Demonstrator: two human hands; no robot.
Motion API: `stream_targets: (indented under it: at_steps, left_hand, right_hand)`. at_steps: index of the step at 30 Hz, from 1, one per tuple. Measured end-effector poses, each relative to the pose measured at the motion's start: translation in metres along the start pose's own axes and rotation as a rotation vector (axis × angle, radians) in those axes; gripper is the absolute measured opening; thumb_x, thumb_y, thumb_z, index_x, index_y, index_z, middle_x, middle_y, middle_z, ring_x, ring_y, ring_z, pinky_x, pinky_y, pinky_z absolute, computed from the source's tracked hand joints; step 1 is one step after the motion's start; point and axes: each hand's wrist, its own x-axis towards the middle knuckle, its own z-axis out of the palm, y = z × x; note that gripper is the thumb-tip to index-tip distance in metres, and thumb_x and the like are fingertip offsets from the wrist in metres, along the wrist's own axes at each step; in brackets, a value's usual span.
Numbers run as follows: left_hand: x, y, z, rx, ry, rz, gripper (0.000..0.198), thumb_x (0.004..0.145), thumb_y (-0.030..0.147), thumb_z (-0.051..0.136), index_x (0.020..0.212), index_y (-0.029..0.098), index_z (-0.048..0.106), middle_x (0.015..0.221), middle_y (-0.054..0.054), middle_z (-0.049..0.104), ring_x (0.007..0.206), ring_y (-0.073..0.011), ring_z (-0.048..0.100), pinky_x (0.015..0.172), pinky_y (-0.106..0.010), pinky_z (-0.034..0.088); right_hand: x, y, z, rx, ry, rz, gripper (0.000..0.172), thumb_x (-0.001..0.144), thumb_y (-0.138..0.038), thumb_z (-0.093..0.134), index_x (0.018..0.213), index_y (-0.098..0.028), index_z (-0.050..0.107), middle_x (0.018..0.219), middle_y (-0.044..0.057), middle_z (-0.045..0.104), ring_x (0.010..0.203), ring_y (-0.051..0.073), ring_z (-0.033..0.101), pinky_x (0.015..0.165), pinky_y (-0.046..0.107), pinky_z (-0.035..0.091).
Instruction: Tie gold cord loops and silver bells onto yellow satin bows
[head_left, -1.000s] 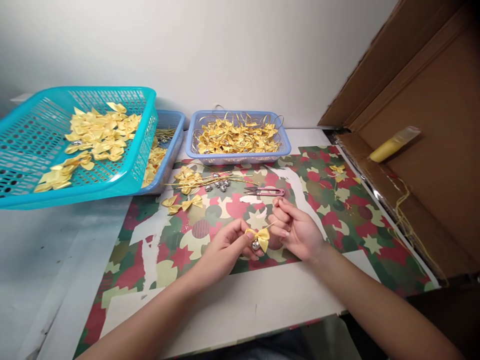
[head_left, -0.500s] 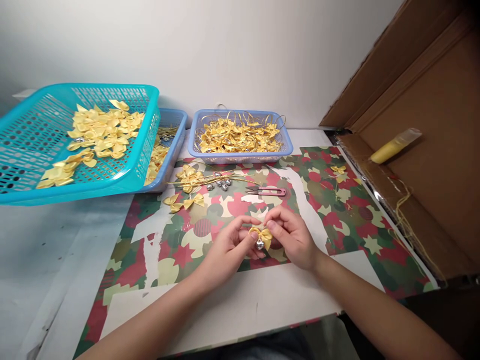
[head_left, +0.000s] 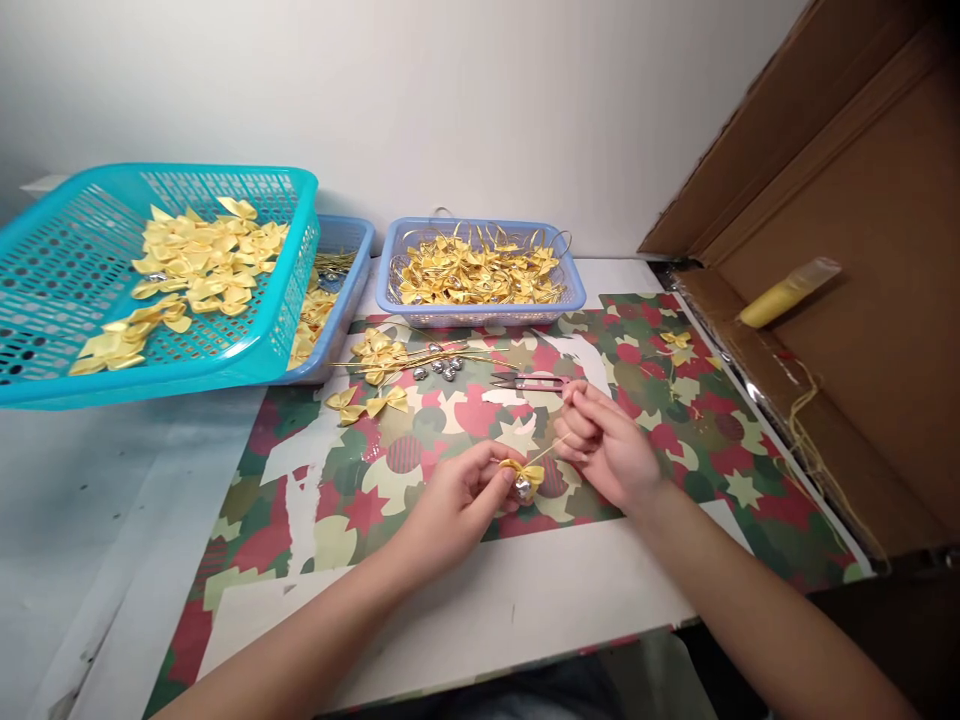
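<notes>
A yellow ribbon bow with a silver jingle bell at its middle is pinched between the thumb and fingers of my left hand. From the bow a thin yellow thread runs taut up to my right hand, whose curled lower fingers close on it. The thumb and forefinger of that hand are at the handle end of the pink thread snips; whether they grip it I cannot tell. The snips lie on the patterned table covering, blades pointing left.
Loose bows, gold cords and several bells lie beyond my hands. A blue basket of corded bows stands behind. At left, a turquoise basket overlaps another blue basket. A cardboard wall rises at right.
My right hand has moved away from the bow, up and right to the snips' handle, drawing the thread out straight. My left hand keeps the bow in nearly the same place.
</notes>
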Motion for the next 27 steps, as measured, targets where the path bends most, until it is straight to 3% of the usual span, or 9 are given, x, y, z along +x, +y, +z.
stream_targets:
  at_steps: [6,13,20,27]
  left_hand:
    - [0.0,-0.003,-0.001,0.09,-0.027,0.031,0.023,0.096,0.037,0.047,0.101,0.019,0.059,0.076,-0.001,0.062,0.072,-0.0138,0.058,0.067,-0.025,0.047]
    - [0.0,0.0,0.001,0.035,-0.016,0.017,0.024,0.094,0.037,0.05,0.101,0.017,0.06,0.08,-0.003,0.066,0.074,-0.014,0.061,0.07,-0.026,0.049]
    - [0.002,0.006,0.0,-0.228,0.062,-0.083,0.027,0.084,0.042,0.065,0.09,0.015,0.064,0.084,-0.005,0.07,0.075,-0.0139,0.066,0.073,-0.025,0.054]
    - [0.002,0.011,-0.001,-0.546,0.13,-0.193,0.03,0.072,0.039,0.077,0.084,0.014,0.065,0.08,-0.007,0.071,0.068,-0.0169,0.07,0.062,-0.024,0.055]
  right_hand:
    - [0.0,-0.009,-0.004,0.071,-0.002,0.044,0.013,0.085,-0.025,0.064,0.076,-0.02,0.055,0.052,-0.01,0.015,0.046,0.007,0.009,0.04,0.016,0.021]
    - [0.005,-0.005,-0.006,0.103,0.064,-0.002,0.014,0.084,-0.02,0.065,0.073,-0.018,0.056,0.051,-0.01,0.016,0.046,0.007,0.01,0.038,0.015,0.021]
    - [0.007,-0.002,-0.006,0.151,0.009,0.024,0.013,0.086,-0.021,0.064,0.075,-0.018,0.056,0.052,-0.01,0.016,0.046,0.007,0.011,0.039,0.014,0.025]
    - [0.005,0.003,-0.002,0.182,-0.075,0.109,0.013,0.085,-0.024,0.065,0.079,-0.019,0.056,0.051,-0.011,0.018,0.045,0.006,0.012,0.039,0.014,0.027]
